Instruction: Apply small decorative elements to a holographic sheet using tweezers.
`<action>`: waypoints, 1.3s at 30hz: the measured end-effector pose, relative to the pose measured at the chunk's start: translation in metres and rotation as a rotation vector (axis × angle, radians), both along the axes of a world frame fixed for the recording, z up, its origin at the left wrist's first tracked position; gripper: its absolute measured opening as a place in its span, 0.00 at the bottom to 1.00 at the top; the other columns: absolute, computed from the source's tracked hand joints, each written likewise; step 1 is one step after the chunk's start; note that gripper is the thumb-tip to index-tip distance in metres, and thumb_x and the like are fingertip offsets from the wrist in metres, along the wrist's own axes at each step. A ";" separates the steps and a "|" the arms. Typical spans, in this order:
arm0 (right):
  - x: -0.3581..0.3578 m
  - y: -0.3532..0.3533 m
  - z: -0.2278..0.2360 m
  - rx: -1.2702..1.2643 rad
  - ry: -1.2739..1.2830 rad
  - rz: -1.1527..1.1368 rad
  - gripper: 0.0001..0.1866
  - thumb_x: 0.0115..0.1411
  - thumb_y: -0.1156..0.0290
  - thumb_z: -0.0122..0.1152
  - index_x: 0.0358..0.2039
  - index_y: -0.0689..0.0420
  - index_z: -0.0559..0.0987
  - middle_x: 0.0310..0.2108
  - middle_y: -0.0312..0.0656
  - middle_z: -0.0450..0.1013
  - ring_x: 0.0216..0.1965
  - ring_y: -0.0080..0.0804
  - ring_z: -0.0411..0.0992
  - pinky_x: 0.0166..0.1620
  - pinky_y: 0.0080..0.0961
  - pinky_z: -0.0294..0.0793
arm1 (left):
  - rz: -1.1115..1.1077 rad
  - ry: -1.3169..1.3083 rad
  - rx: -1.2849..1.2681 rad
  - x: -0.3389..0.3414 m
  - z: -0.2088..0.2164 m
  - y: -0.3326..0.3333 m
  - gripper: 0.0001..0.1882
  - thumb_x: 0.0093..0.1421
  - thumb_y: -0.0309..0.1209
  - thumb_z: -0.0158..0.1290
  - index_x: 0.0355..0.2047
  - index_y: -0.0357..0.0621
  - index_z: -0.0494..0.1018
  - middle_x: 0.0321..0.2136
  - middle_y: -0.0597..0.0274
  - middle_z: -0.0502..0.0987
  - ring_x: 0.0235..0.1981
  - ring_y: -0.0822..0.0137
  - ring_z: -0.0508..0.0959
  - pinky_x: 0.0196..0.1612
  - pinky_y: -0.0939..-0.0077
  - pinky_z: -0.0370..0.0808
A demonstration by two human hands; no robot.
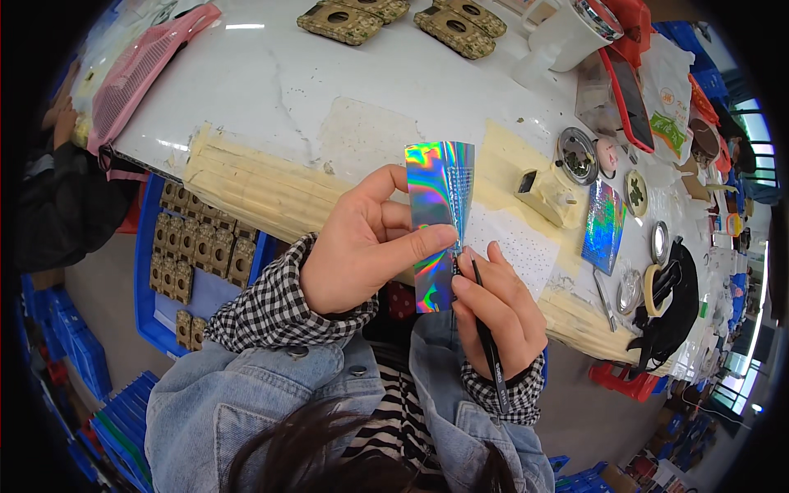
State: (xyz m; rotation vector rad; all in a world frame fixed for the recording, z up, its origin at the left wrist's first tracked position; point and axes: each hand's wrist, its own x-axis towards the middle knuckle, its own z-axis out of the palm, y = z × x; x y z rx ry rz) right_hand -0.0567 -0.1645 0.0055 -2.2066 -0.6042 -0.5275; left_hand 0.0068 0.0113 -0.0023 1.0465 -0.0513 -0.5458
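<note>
My left hand pinches a shiny holographic sheet between thumb and fingers, upright in front of me. Small printed marks run down the sheet's right side, and it curves slightly there. In my right hand is a pair of black tweezers, gripped like a pen. Their tips come up to the sheet's lower right edge, beside my left thumb; whether they hold anything there is too small to tell. Under the hands, a white paper with tiny dots lies on the table.
Camouflage-patterned cases lie at the table's far side, and more fill a blue tray at lower left. Right of my hands are a yellowish block, a second holographic sheet, round tins and metal tweezers. A pink basket stands far left.
</note>
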 end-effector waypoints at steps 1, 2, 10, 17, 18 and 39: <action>0.000 0.000 0.000 -0.002 0.001 -0.002 0.17 0.45 0.82 0.68 0.38 0.62 0.80 0.39 0.52 0.76 0.46 0.45 0.76 0.52 0.45 0.74 | 0.007 -0.006 -0.002 0.000 -0.001 0.000 0.19 0.60 0.21 0.54 0.49 0.37 0.61 0.31 0.57 0.80 0.32 0.75 0.79 0.34 0.82 0.76; 0.001 0.001 0.000 -0.003 0.003 -0.003 0.17 0.45 0.82 0.68 0.38 0.62 0.80 0.39 0.52 0.76 0.46 0.45 0.76 0.52 0.45 0.74 | 0.015 -0.013 -0.004 0.000 -0.003 -0.001 0.19 0.60 0.21 0.54 0.49 0.37 0.61 0.31 0.57 0.80 0.32 0.75 0.79 0.34 0.82 0.76; 0.002 0.000 0.002 -0.036 0.016 0.001 0.16 0.46 0.82 0.67 0.38 0.61 0.80 0.39 0.52 0.76 0.45 0.44 0.76 0.51 0.45 0.75 | 0.016 -0.027 0.002 0.000 -0.003 -0.002 0.19 0.60 0.21 0.54 0.49 0.36 0.61 0.32 0.57 0.80 0.32 0.75 0.79 0.34 0.83 0.76; 0.003 0.001 0.000 -0.021 -0.004 0.004 0.16 0.45 0.81 0.69 0.38 0.61 0.80 0.39 0.52 0.76 0.44 0.44 0.76 0.51 0.44 0.76 | -0.005 0.054 -0.037 0.001 -0.005 -0.002 0.18 0.60 0.22 0.54 0.48 0.38 0.62 0.32 0.57 0.80 0.33 0.75 0.79 0.34 0.83 0.76; 0.003 0.001 0.000 -0.020 -0.001 0.005 0.16 0.45 0.81 0.69 0.38 0.61 0.80 0.39 0.52 0.76 0.44 0.44 0.76 0.51 0.44 0.76 | 0.002 0.070 -0.055 0.001 -0.006 -0.003 0.18 0.60 0.22 0.54 0.48 0.38 0.62 0.32 0.57 0.80 0.33 0.75 0.79 0.35 0.83 0.76; 0.003 0.000 -0.001 -0.080 -0.059 0.020 0.16 0.49 0.77 0.68 0.40 0.63 0.80 0.40 0.54 0.75 0.44 0.44 0.76 0.49 0.44 0.77 | -0.007 0.125 -0.087 0.002 -0.005 -0.003 0.19 0.61 0.22 0.54 0.50 0.37 0.61 0.33 0.56 0.80 0.34 0.72 0.80 0.36 0.81 0.77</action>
